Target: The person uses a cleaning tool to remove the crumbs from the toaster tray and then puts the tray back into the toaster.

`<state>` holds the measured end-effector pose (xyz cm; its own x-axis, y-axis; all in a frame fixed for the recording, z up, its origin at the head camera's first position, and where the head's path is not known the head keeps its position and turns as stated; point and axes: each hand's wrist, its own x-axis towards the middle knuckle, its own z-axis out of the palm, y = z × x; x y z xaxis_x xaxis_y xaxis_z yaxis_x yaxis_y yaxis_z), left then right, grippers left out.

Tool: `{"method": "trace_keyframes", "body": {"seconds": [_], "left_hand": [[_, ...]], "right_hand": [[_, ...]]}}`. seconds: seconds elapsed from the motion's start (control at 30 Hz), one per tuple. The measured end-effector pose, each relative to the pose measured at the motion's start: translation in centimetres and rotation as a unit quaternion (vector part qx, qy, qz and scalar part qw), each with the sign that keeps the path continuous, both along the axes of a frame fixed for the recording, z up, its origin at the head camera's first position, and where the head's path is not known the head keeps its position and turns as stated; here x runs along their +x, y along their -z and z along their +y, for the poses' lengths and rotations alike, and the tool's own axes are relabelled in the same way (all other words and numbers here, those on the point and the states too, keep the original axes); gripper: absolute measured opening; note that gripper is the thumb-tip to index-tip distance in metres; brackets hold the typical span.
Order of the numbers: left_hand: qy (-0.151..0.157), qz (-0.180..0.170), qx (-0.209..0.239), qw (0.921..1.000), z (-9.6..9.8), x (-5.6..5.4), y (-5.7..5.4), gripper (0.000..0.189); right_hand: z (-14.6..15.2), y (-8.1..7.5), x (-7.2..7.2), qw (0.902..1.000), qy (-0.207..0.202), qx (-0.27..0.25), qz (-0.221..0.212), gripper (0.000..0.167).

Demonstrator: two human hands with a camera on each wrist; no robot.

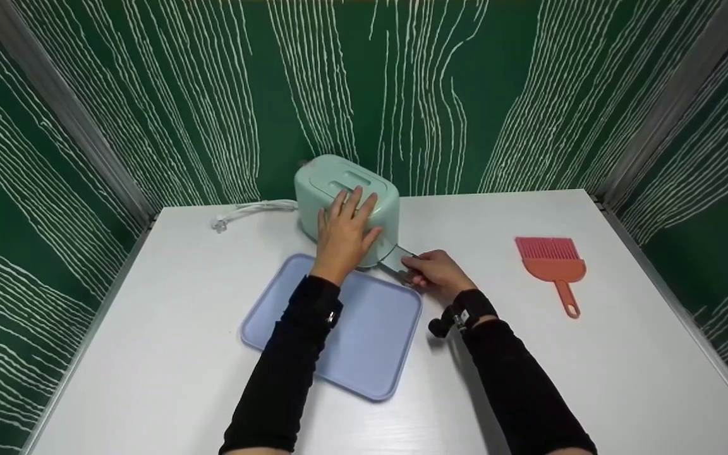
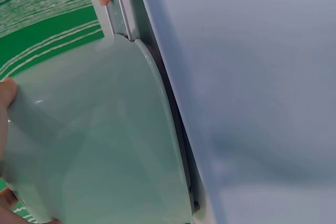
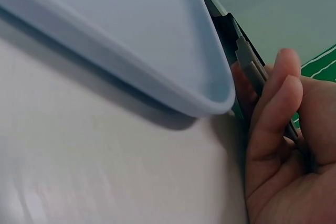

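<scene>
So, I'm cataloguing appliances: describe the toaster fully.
The toaster is pale mint, glossy, rounded, seemingly plastic, with two slots on top. It stands upright behind the blue tray, a white cord at its left. The left hand rests on it; the right hand grips a thin panel jutting from its right end.

The left hand [image 1: 342,240] spreads; the right [image 1: 441,275] pinches.

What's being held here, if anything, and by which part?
The crumb tray, pinched at its outer end by the right grip; the left grip rests on the toaster.
</scene>
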<state>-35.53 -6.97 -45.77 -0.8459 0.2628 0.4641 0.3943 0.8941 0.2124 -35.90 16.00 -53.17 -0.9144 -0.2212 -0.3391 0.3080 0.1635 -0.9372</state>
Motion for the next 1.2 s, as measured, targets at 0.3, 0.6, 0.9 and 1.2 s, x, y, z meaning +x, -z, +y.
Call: {"method": "trace_keyframes", "body": {"seconds": [0.3, 0.6, 0.9, 1.2], "left_hand": [[0.003, 0.006, -0.006, 1.0000, 0.0, 0.1, -0.2, 0.062], [0.002, 0.000, -0.001, 1.0000, 0.0, 0.0, -0.1, 0.062], [0.003, -0.002, 0.002, 1.0000, 0.1, -0.1, 0.0, 0.063], [0.002, -0.005, 0.003, 1.0000, 0.0, 0.0, 0.0, 0.063]], "right_hand": [[0.2, -0.2, 0.1, 0.9999, -0.009, 0.012, 0.000, 0.028], [0.5, -0.3, 0.1, 0.9995, -0.021, 0.022, 0.000, 0.027], [1.1, 0.1, 0.2, 0.9995, -0.029, 0.009, -0.007, 0.027], [1.6, 0.2, 0.5, 0.9995, -0.027, 0.004, -0.016, 0.025]]}}
